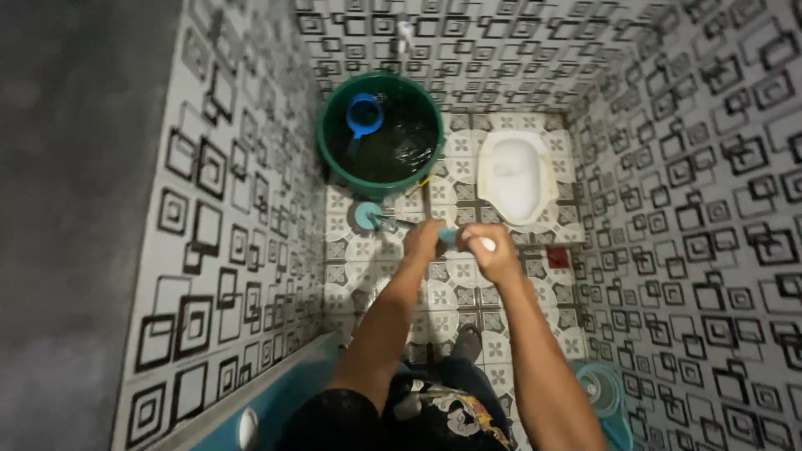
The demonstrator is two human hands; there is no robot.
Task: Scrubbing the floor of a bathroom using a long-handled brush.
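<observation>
Green bucket (332,125) holds dark water (a blue scoop (364,114) floats); both hands' fingers (493,250) clamp the brush (393,221).

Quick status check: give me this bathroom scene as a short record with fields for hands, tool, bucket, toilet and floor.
left hand: gripping the brush handle lower down
right hand: gripping the handle's white upper end
brush: long handle, teal round head on the floor tiles by the bucket
bucket: green, holds dark water, blue scoop floating inside
toilet: white squat pan, set in the floor right of the bucket
floor: patterned tiles
</observation>
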